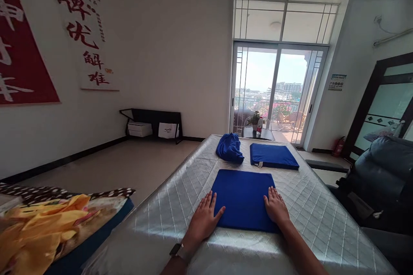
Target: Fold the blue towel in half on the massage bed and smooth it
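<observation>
A flat, neatly folded blue cloth (243, 200) lies in front of me on the quilted, plastic-covered surface (167, 206). My left hand (204, 216) rests flat against its left edge, fingers stretched out and thumb over the cloth. On the opposite edge lies my right hand (276, 206), also flat with fingers extended. Beyond the cloth sits a crumpled blue cloth (230, 148) at the left. To the right of that is a folded blue stack (274, 155) with a small white tag at its near edge.
A second bed with yellow fabric (41, 232) stands at the lower left. Dark bags (380, 180) are piled at the right. Past the far end, a small table (258, 134) holds a plant and a bottle before the glass door (258, 77). A black rack (155, 118) lines the wall.
</observation>
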A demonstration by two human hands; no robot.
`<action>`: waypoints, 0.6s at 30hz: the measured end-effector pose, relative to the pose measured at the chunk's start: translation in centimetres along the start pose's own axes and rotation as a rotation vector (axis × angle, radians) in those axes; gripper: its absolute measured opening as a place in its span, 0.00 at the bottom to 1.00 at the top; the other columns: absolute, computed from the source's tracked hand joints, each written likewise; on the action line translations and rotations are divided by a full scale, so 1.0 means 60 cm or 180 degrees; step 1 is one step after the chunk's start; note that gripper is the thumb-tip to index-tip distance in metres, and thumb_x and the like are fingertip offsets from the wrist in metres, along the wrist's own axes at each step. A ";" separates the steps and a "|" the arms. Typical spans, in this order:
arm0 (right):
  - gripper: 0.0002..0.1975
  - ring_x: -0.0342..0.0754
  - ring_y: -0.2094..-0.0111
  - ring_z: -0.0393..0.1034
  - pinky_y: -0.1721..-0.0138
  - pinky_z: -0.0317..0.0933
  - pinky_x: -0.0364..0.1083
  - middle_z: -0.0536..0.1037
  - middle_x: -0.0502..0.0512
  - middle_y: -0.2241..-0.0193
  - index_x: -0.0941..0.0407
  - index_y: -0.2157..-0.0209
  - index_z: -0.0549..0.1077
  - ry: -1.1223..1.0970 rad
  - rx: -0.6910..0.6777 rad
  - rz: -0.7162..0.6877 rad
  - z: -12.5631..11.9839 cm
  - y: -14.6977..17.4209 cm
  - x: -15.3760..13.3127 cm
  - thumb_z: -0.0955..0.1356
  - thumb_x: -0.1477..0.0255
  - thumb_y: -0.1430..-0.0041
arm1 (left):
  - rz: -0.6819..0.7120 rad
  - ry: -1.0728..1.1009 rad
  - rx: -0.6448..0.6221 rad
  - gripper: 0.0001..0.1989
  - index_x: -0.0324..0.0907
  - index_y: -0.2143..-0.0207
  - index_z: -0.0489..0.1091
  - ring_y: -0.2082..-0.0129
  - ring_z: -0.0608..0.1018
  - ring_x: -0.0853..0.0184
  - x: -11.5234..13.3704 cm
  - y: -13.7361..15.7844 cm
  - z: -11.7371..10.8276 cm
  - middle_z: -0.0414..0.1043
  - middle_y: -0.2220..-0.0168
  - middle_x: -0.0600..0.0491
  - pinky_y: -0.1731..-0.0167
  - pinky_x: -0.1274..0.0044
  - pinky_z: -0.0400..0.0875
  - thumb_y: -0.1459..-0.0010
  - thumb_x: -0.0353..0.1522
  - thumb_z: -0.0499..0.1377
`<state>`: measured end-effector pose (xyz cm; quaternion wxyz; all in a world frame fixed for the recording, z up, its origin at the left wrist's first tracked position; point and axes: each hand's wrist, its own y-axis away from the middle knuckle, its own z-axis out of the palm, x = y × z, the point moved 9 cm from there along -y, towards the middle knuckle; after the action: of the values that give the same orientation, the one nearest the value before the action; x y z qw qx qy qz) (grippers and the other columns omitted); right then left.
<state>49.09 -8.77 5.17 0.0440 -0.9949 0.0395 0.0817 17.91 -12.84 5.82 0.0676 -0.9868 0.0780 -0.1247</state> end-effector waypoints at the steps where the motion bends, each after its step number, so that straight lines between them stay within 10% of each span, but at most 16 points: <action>1: 0.35 0.50 0.28 0.38 0.31 0.35 0.51 0.48 0.61 0.29 0.66 0.30 0.49 -0.0005 -0.0004 0.0008 0.000 0.000 0.000 0.50 0.61 0.31 | -0.0009 0.0004 -0.0016 0.45 0.32 0.29 0.45 0.28 0.48 0.56 -0.001 0.000 0.001 0.40 0.28 0.41 0.31 0.63 0.45 0.34 0.57 0.37; 18: 0.35 0.50 0.28 0.39 0.31 0.34 0.51 0.49 0.62 0.29 0.66 0.30 0.50 -0.0195 0.0087 0.0014 -0.006 0.002 0.002 0.51 0.61 0.32 | 0.0135 -0.0120 -0.0069 0.43 0.33 0.30 0.48 0.29 0.50 0.56 -0.008 -0.007 0.012 0.43 0.28 0.40 0.33 0.63 0.50 0.33 0.56 0.36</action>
<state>49.25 -8.96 5.46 0.0587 -0.9911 0.0414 0.1117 17.71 -12.24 5.09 0.0609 -0.9878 0.0990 -0.1038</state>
